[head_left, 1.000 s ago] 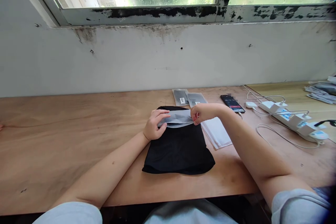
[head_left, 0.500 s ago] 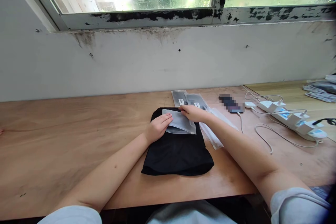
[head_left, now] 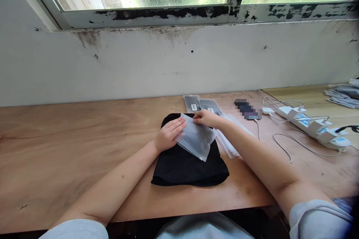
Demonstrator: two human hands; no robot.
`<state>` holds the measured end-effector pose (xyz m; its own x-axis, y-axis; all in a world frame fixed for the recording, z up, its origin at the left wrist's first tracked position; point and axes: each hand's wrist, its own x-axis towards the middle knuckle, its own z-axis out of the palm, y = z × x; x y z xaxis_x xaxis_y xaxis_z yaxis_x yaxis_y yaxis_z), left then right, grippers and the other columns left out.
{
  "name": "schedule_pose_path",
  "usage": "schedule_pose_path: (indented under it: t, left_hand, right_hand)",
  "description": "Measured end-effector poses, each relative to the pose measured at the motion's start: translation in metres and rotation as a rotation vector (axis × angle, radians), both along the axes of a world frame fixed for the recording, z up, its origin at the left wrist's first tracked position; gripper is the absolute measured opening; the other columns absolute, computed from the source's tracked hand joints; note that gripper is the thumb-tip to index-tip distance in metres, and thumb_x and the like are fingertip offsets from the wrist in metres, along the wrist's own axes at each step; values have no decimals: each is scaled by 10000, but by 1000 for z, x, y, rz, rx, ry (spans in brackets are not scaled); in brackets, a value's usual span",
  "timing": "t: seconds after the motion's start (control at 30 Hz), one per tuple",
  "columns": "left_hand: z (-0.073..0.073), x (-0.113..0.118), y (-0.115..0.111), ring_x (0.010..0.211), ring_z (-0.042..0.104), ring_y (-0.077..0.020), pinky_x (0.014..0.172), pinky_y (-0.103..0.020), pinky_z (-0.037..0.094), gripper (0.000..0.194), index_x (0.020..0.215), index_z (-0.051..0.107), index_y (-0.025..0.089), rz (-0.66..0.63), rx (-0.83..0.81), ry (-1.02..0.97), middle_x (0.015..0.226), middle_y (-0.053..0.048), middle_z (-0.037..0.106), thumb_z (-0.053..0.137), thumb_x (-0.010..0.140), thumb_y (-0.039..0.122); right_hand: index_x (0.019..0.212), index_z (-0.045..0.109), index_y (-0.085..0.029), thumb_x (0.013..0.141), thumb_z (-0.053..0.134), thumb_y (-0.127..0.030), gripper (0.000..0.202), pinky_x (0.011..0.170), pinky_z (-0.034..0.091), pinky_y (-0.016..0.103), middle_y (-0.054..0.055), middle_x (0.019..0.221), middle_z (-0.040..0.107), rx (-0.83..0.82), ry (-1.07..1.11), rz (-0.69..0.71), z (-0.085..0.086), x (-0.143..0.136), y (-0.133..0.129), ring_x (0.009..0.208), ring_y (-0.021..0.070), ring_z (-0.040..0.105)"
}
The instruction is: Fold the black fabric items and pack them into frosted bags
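A folded black cloth point(head_left: 187, 173) lies on the wooden table in front of me. Over its upper part is a translucent plastic bag point(head_left: 196, 140), tilted, its lower corner pointing toward me. My right hand point(head_left: 206, 118) pinches the bag near its top edge. Flat against the bag's left side rests my left hand point(head_left: 170, 134), its fingers stretched out and holding nothing. Behind the cloth are two packed bags with white labels, a left one point(head_left: 192, 101) and a right one point(head_left: 210, 105). More clear bags point(head_left: 228, 148) lie partly under my right forearm.
On the right are a blurred phone point(head_left: 246, 109) on a cable and a white power strip point(head_left: 311, 127) with plugs and loose cords. A stack of bags point(head_left: 343, 95) sits at the far right. The wall point(head_left: 134, 67) and window rise behind the table point(head_left: 70, 149).
The translucent bag has turned and its lower edge has swung toward me, covering more of the black cloth. My right hand still grips its top; my left hand has barely moved.
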<state>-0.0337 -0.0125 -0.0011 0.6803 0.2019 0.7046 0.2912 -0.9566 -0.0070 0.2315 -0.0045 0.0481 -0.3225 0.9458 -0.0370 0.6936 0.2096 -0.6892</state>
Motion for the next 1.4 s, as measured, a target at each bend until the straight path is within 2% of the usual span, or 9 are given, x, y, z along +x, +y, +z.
schedule_pose_path:
  t: [0.27, 0.4, 0.5, 0.63, 0.83, 0.93, 1.1, 1.23, 1.4]
  left_hand:
    - [0, -5, 2, 1458, 342, -384, 1158, -577, 304, 1114, 1609, -25, 272, 245, -249, -60, 1617, -171, 302, 724, 823, 524]
    - [-6, -7, 3, 1368, 436, -374, 1128, -559, 339, 1224, 1600, -90, 259, 254, -357, -162, 1517, -173, 436, 773, 780, 546]
    - [-8, -5, 3, 1213, 555, -305, 1085, -522, 389, 1073, 1603, 9, 276, 257, -446, -190, 1216, -92, 649, 733, 839, 483]
    - [-5, -2, 0, 1029, 624, -223, 1041, -470, 413, 722, 1566, 202, 298, 251, -423, -175, 933, -4, 686, 568, 943, 290]
    - [2, -1, -1, 867, 638, -202, 956, -442, 398, 239, 1130, 626, 229, 259, -316, -55, 902, -32, 677, 578, 909, 308]
    - [4, 0, -1, 961, 642, -220, 961, -446, 381, 155, 965, 652, 216, 268, -300, 16, 1026, -66, 685, 571, 915, 339]
    - [4, 2, 0, 996, 640, -212, 969, -438, 366, 200, 1012, 680, 226, 302, -317, 38, 1052, -52, 691, 537, 947, 349]
    - [0, 5, 3, 1001, 638, -212, 977, -441, 349, 207, 983, 700, 237, 313, -318, 36, 1040, -45, 698, 531, 950, 353]
    - [-1, 7, 4, 990, 641, -205, 971, -434, 340, 204, 954, 706, 240, 321, -320, 36, 1024, -39, 703, 520, 957, 323]
  right_hand:
    - [863, 679, -194, 813, 652, -368, 183, 593, 393, 251, 8, 816, 651, 68, 313, -66, 71, -2, -43, 694, 140, 544]
    - [838, 684, -194, 810, 646, -345, 158, 633, 408, 270, 7, 780, 643, 247, 318, -70, 91, -2, -61, 720, 153, 552]
    - [826, 686, -187, 818, 646, -328, 147, 664, 427, 285, 15, 784, 661, 359, 302, -103, 99, 3, -67, 740, 161, 573]
    - [837, 686, -186, 839, 656, -342, 159, 679, 447, 297, 22, 798, 675, 420, 307, -113, 109, 12, -73, 749, 167, 594]
    - [944, 674, -170, 880, 667, -330, 173, 654, 470, 300, 62, 882, 686, 543, 338, -341, 130, 45, -81, 723, 165, 634]
    - [1126, 630, -153, 963, 569, -327, 246, 621, 443, 278, 107, 961, 689, 504, 285, -550, 138, 80, -84, 662, 114, 618]
    - [1342, 535, -198, 955, 579, -319, 407, 558, 431, 247, 93, 918, 696, 220, 132, -693, 114, 128, -78, 619, 117, 573]
    - [1340, 555, -276, 914, 563, -233, 428, 569, 475, 242, 48, 989, 700, -91, -102, -532, 67, 141, -72, 614, 119, 619]
    - [1274, 641, -252, 873, 594, -247, 403, 648, 518, 302, 112, 1093, 702, -146, -556, -365, 24, 148, -67, 726, 199, 688]
